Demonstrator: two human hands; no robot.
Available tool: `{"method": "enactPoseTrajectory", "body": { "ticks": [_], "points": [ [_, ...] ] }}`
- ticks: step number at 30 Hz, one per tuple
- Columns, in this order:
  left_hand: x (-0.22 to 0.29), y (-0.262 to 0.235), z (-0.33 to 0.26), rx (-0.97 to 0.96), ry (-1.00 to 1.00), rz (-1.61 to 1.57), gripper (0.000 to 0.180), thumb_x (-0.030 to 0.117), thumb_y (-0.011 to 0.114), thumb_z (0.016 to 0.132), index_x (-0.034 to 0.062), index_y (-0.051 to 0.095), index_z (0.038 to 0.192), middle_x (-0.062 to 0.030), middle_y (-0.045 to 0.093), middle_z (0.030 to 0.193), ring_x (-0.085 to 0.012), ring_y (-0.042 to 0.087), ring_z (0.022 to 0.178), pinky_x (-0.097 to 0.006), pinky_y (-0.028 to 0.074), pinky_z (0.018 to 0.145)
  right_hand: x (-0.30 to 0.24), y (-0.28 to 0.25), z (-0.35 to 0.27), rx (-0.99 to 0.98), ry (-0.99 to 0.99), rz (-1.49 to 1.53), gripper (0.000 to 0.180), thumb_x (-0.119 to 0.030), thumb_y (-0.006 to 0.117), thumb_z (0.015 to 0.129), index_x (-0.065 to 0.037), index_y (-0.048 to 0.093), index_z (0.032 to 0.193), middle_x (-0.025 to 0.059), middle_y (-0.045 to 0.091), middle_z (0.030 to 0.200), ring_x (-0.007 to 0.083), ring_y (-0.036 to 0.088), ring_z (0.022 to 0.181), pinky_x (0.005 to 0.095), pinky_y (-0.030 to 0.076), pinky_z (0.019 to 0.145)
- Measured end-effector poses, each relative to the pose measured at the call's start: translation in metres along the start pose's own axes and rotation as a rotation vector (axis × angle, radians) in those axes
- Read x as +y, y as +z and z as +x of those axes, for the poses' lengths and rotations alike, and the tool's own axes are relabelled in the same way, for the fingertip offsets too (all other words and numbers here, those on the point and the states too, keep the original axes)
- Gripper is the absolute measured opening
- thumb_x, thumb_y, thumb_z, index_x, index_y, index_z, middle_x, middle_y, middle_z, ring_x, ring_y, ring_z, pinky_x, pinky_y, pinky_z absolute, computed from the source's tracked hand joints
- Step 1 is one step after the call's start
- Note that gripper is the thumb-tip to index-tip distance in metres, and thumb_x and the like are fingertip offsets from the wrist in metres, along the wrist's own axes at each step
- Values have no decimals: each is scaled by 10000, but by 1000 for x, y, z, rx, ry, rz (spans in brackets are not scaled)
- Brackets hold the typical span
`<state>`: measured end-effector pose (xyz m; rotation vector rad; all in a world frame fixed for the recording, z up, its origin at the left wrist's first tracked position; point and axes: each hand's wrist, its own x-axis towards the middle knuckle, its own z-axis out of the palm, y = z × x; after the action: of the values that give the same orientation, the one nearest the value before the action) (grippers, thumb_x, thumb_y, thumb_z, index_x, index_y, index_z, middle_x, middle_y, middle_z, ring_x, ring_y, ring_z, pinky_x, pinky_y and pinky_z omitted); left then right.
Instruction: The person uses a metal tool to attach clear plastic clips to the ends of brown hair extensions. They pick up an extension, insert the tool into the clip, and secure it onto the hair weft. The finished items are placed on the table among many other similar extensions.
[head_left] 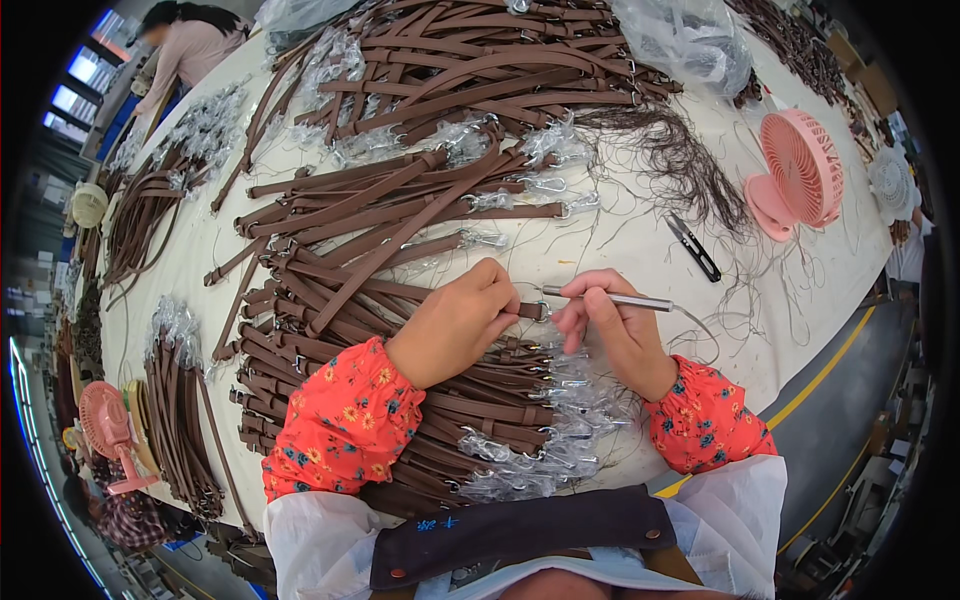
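Observation:
My left hand is closed on a brown strap, pinching it close to its metal-fitted end. In my right hand lies a slim metal pen-like tool with a thin cord trailing from its rear end. Its tip points left and hovers by the strap end; whether they touch I cannot tell. Under and around both hands spreads a pile of brown straps, their snap hooks wrapped in clear plastic.
Black thread snips and a tangle of dark threads lie to the right, near a pink fan. A large strap heap and a clear plastic bag occupy the far side. Another person works at far left.

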<state>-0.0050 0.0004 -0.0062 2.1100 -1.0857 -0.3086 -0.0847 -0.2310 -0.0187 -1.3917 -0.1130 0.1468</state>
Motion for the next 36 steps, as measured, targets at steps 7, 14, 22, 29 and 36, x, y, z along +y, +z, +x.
{"method": "enactPoseTrajectory", "body": {
  "ticks": [7,14,22,29,36],
  "points": [
    [5,-2,4,2,-13,9,112,34,615,921,-19,525,960,-183,551,951,-422,592,852,-478,480,729,1,-1,-1,-27,43,-26,319,-291,433,1096,-9,559,1174,60,637,847,101,611,671,237,496,622],
    [0,0,4,34,-20,-70,105,31,602,938,0,512,982,-184,569,933,-418,586,846,-462,473,730,1,-1,0,-67,70,-26,305,-280,429,1098,-13,565,1154,49,626,813,94,612,665,236,495,620],
    [0,0,2,53,-11,-100,139,29,641,926,6,516,982,-169,578,891,-356,600,767,-408,477,680,-1,1,1,-65,100,-6,301,-271,424,1099,-11,564,1157,47,622,809,96,614,668,236,508,629],
    [0,-3,3,-7,0,-98,141,49,662,910,13,534,956,-154,584,874,-338,597,758,-399,480,677,1,0,1,-60,101,-23,300,-272,427,1098,-12,564,1160,47,624,812,95,617,672,236,509,623],
    [0,-7,4,-79,16,-80,128,79,680,898,32,565,926,-122,592,804,-288,601,739,-370,474,654,0,1,1,-57,102,-26,305,-277,429,1098,-12,566,1159,48,626,814,96,618,671,234,503,621]
  ]
}}
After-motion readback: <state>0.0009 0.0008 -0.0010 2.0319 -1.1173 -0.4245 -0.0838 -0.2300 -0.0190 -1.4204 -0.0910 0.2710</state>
